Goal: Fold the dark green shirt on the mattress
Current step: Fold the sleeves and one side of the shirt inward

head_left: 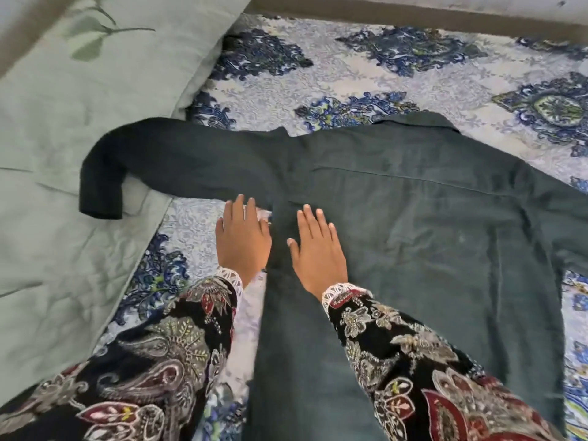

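I have both grips flat with fingers straight, my right hand (pixel 318 249) pressing the dark green shirt (pixel 413 237) spread on the mattress (pixel 397 84), my left hand (pixel 243 237) just beside its edge, probably smoothing before folding.

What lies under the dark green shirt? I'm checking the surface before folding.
The dark green shirt lies on a blue floral bedsheet. Its left sleeve end rests on a pale green quilt. Whatever lies directly under the shirt is hidden.

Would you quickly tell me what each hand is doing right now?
Left hand: open, flat at the dark green shirt's left edge.
Right hand: open, pressing flat on the shirt.
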